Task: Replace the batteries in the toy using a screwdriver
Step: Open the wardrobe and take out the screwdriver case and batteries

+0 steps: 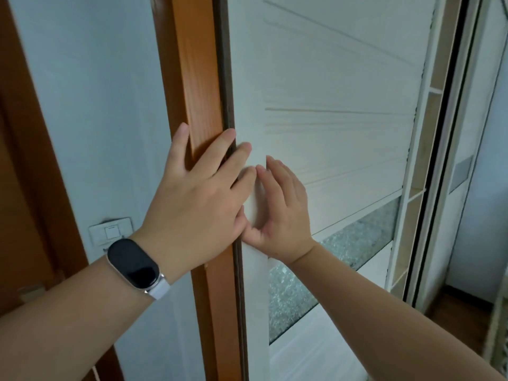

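Toy whereabouts cannot be told. Two hands are laid on one white door (343, 133): the left hand (200, 193), fingers straight and spread, is pressed across one wooden frame (198, 78) and the door edge; the right hand (280, 213), fingers straight and together, is laid flat beside it. One wristband (134, 266) is worn on the left wrist.

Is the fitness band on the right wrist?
No, the fitness band sits at the wrist of the left hand, while the wrist of the right hand is bare.
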A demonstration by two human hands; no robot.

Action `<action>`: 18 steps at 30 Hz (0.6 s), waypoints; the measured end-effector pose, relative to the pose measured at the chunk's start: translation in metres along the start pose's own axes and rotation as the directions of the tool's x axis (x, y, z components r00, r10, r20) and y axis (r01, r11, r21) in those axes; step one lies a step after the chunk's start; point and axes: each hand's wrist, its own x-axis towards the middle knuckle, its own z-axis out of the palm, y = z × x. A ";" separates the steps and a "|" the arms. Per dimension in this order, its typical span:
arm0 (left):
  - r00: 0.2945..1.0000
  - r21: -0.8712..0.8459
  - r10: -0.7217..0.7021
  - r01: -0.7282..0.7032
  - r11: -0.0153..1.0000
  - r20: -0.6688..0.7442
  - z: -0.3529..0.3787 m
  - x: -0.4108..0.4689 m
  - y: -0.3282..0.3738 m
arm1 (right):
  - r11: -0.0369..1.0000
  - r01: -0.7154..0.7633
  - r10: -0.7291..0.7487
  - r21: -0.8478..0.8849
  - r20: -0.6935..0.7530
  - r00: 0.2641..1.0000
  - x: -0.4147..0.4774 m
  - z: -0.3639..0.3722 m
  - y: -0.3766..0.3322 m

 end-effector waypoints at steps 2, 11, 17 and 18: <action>0.999 0.063 -0.017 0.014 0.998 0.042 -0.005 0.005 0.000 | 1.000 0.004 -0.004 0.022 -0.031 0.999 0.000 0.001 0.004; 0.976 0.135 -0.127 0.104 0.985 0.175 -0.007 0.035 0.025 | 1.000 0.005 -0.005 0.031 -0.001 1.000 -0.001 -0.009 0.042; 0.966 -0.158 -0.256 0.258 0.953 0.038 0.015 0.069 0.061 | 1.000 -0.020 0.019 0.020 0.013 1.000 -0.008 -0.016 0.078; 0.954 -0.230 -0.298 0.293 0.928 0.014 0.021 0.076 0.066 | 0.999 -0.029 0.029 0.014 0.018 0.999 -0.010 -0.018 0.084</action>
